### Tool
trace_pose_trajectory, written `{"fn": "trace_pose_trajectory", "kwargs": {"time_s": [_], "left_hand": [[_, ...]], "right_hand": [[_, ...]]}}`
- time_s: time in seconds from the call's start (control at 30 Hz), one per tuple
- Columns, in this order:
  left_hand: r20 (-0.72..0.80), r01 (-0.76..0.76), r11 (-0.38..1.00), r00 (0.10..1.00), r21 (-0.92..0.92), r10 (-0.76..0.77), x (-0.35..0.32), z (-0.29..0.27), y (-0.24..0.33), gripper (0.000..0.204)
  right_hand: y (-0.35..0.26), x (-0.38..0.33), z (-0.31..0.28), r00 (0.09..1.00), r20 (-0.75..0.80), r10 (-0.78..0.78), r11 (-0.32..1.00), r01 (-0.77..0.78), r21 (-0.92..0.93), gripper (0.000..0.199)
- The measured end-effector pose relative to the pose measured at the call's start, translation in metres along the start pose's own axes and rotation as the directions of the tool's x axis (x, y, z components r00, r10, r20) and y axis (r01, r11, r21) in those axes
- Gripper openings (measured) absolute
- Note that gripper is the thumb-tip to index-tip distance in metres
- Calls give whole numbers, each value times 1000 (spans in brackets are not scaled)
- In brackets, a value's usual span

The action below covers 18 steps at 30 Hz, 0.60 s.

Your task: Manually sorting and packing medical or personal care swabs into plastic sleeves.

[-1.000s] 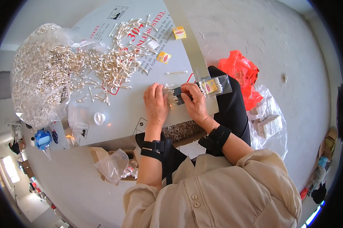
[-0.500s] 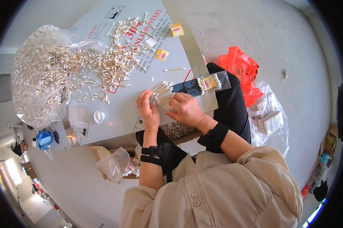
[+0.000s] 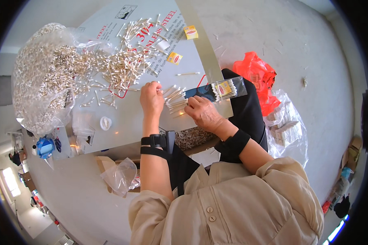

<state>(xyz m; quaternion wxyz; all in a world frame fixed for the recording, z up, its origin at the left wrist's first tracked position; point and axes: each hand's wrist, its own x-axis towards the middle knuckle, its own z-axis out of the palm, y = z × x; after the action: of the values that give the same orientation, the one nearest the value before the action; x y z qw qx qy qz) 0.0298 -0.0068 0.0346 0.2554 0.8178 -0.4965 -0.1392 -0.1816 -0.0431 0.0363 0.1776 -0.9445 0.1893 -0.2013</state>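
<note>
A fanned row of cotton swabs (image 3: 174, 98) lies on the table near its front edge, between my two hands. My left hand (image 3: 152, 100) is closed just left of the row, with a small white tip showing by its fingertips; what it pinches is too small to tell. At the right ends of the swabs, my right hand (image 3: 204, 113) has its fingers curled and pressed together, and they hide whatever is between them. Beyond the right hand lies a clear and dark plastic sleeve (image 3: 242, 87), with a neat row of swabs and a yellow label (image 3: 223, 88) on it.
A loose swab heap (image 3: 125, 67) spreads from a big clear bag (image 3: 37, 81) at left. Small yellow boxes (image 3: 190, 32) and a white round lid (image 3: 105, 123) sit on the table (image 3: 131, 136). Right of my leg are a red bag (image 3: 255, 77) and a clear bag of packs (image 3: 288, 126).
My left hand has moved up and left, away from the swab row, and its fingers have closed. My right hand has shifted slightly right, its fingers drawn together at the swab ends.
</note>
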Motion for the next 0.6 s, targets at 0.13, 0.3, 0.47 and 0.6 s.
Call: {"fn": "trace_pose_trajectory", "kwargs": {"time_s": [0.13, 0.3, 0.47, 0.6], "left_hand": [[78, -258, 965, 962, -40, 260, 9, -7, 8, 15], [276, -209, 971, 932, -118, 234, -4, -8, 31, 19], [55, -250, 967, 966, -54, 253, -34, 4, 31, 32], [40, -285, 915, 957, 287, 286, -73, 19, 45, 63]], "right_hand": [[3, 0, -1, 1000, -24, 13, 1000, -13, -7, 9], [12, -3, 1, 994, -90, 63, 997, -59, 42, 8], [13, -3, 2, 992, -88, 93, 994, -88, 58, 8], [11, -6, 6, 984, -132, 121, 990, -109, 95, 8]]}}
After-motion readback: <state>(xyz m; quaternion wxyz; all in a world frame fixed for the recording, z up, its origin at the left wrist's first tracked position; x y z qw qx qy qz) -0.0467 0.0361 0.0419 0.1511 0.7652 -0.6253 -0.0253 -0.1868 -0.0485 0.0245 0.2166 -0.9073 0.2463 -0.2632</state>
